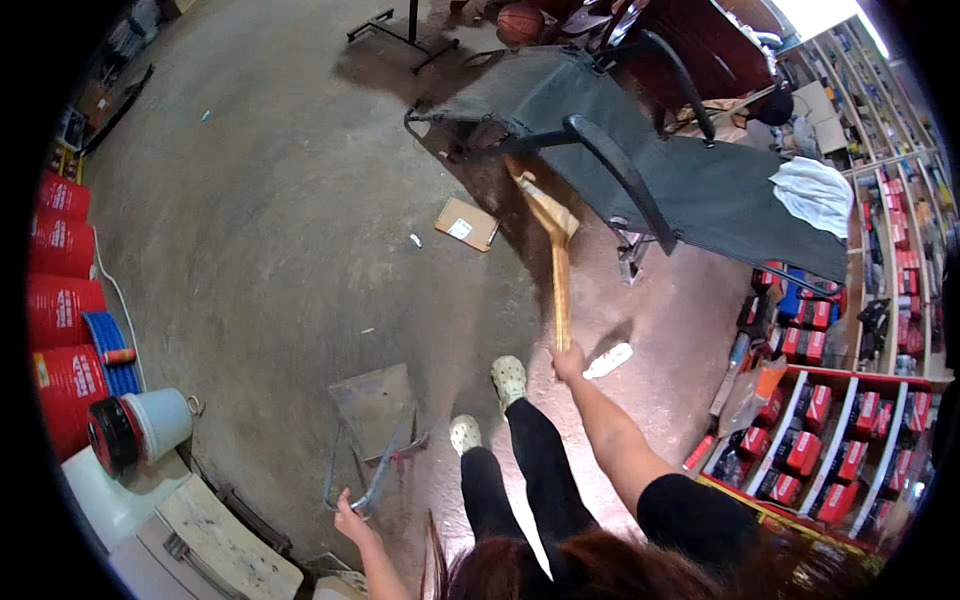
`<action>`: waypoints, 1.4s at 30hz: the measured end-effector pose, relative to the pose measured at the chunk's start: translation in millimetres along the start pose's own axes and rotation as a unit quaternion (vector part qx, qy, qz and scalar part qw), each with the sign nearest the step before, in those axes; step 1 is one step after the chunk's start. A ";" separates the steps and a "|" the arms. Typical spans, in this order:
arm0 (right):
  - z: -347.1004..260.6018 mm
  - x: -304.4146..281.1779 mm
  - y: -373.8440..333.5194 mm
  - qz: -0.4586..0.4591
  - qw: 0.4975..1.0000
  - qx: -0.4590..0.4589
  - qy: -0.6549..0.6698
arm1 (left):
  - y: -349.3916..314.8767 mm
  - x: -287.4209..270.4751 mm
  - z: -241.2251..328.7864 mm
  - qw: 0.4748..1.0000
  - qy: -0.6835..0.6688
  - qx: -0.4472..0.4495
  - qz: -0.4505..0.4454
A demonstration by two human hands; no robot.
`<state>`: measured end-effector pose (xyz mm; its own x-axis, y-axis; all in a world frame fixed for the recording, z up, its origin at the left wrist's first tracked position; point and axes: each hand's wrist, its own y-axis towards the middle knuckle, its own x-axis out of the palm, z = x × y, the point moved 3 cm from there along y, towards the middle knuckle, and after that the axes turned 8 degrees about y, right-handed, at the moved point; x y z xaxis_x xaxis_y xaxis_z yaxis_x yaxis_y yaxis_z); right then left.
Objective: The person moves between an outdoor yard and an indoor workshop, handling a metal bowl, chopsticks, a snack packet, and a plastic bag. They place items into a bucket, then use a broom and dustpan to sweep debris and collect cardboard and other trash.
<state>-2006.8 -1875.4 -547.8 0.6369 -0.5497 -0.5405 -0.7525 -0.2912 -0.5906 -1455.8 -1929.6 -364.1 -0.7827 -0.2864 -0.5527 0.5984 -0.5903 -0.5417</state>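
My right hand point(568, 361) is closed round the top of a short yellowish broom point(561, 280). Its bristle end angles away over the floor, close to the reclining chair. Down at the lower left, my left hand point(353, 520) grips the bent metal handle of a dustpan point(370, 400), whose flat pan rests on the concrete. A flat brown cardboard box point(462, 222) with a white label lies left of the broom's head. Beside it is a small white scrap point(415, 241). Just right of my right hand lies a white bottle point(608, 360) on its side.
A dark reclining chair point(700, 190) with a white cloth point(813, 197) stands at the upper right. Shelves of red boxes point(835, 500) line the right side. Red drums point(66, 318), a light bucket point(160, 422) and a blue hose coil point(108, 350) stand left. A basketball point(520, 24) lies far back.
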 end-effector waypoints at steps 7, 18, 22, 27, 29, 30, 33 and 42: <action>-70.0 27.3 240.3 0.171 0.979 -0.104 -0.038 | 14.6 73.8 26.1 0.996 0.057 0.057 0.026; -94.6 -25.1 197.3 -0.126 0.971 0.025 -0.202 | 13.8 103.3 37.1 0.996 0.062 0.050 0.031; -89.2 -92.1 16.3 -0.177 0.942 0.043 -0.281 | 26.1 98.1 26.5 0.996 0.076 0.021 0.032; -52.9 -197.4 -124.6 -0.289 0.928 0.123 -0.198 | 37.0 101.8 27.4 0.995 0.096 -0.005 0.007; -65.6 -222.8 -173.8 -0.291 0.938 0.179 -0.064 | 39.2 101.3 31.3 0.996 0.090 -0.020 -0.006; -82.7 -229.5 -192.3 -0.303 0.929 0.211 -0.036 | 37.4 98.4 29.4 0.996 0.088 -0.034 -0.008; -95.7 -224.9 -194.7 -0.246 0.955 0.130 -0.099 | 38.3 94.0 22.7 0.993 0.107 -0.043 -0.013; -96.8 -23.3 -31.7 -0.199 0.965 0.084 -0.146 | 42.3 110.7 30.5 0.996 0.081 -0.023 -0.029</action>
<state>-2014.0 -1929.2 -458.5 0.9086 -0.1681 -0.3823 -0.4162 -0.2901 -0.8618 -1522.4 -2009.2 -428.9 -0.7803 -0.1242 -0.6129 0.5632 -0.5656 -0.6024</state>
